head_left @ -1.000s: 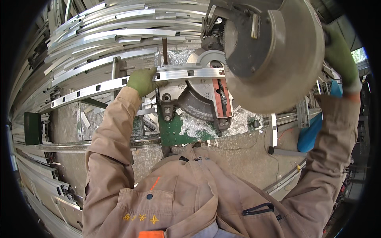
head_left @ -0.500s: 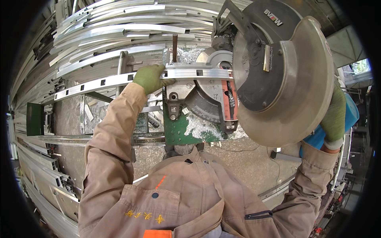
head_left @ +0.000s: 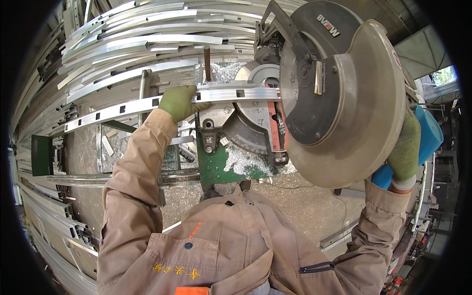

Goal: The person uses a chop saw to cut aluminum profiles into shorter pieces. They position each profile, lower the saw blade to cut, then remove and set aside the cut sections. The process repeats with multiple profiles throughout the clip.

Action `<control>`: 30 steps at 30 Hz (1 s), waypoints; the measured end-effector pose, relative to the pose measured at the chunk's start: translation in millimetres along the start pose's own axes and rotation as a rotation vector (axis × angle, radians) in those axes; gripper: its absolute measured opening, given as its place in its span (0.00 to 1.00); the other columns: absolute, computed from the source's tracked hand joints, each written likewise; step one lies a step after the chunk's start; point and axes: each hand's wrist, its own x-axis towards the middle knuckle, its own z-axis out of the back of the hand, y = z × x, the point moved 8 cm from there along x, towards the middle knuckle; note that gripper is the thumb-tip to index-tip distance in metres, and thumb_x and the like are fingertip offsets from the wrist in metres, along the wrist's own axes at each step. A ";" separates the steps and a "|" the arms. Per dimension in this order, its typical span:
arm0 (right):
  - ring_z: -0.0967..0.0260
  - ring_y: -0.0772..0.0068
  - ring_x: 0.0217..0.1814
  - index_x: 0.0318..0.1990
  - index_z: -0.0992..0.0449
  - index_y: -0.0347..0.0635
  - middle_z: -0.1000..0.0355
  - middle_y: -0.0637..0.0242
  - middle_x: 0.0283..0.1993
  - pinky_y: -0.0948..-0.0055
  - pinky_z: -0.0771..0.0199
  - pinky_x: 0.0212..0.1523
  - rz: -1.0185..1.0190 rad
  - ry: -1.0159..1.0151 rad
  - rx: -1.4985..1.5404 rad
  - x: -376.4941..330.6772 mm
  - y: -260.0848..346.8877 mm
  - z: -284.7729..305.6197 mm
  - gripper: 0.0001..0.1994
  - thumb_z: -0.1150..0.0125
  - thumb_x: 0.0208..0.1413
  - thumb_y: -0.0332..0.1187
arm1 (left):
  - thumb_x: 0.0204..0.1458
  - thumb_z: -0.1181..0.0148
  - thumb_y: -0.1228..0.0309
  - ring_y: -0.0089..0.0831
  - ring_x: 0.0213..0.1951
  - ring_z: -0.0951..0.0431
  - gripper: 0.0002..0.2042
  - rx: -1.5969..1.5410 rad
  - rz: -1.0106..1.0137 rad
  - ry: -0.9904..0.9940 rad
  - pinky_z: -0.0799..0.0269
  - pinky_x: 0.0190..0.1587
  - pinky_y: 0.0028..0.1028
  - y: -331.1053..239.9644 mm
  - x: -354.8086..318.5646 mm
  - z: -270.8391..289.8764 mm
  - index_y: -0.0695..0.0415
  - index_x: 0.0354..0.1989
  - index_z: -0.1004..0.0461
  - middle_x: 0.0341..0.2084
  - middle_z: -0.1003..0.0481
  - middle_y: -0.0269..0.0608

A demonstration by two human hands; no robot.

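Note:
My left hand (head_left: 178,102), in a green glove, is closed on a long silvery metal bar (head_left: 120,109) with square dark slots along it. The bar lies across the bed of a mitre saw (head_left: 255,115), along its fence, and its right end runs in beside the blade. The raised saw head carries a large cloudy guard (head_left: 364,118) at the right. Behind that guard, my right hand (head_left: 406,147), also green-gloved, is wrapped at the saw's handle; the guard hides most of its fingers and the grip. Part of the blade (head_left: 289,78) shows left of the guard.
Many long metal profiles (head_left: 142,45) lie stacked beyond the saw. Metal shavings (head_left: 246,160) cover part of the green base plate (head_left: 209,164). An upright rusty rod (head_left: 207,64) stands behind the fence. Something blue (head_left: 429,132) is beside my right hand. A cable crosses the floor.
The whole view has shifted slightly, so the saw and bar appear a little further left. Both hands keep their places on the bar and at the saw head.

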 end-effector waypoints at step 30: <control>0.09 0.54 0.59 0.66 0.10 0.34 0.09 0.47 0.61 0.59 0.14 0.63 0.056 -0.048 0.010 52.7 7.3 24.4 0.25 0.15 0.61 0.28 | 0.69 0.35 0.23 0.61 0.59 0.08 0.46 0.042 0.024 0.051 0.14 0.62 0.56 -0.1 0.5 -4.7 0.60 0.67 0.15 0.55 0.09 0.61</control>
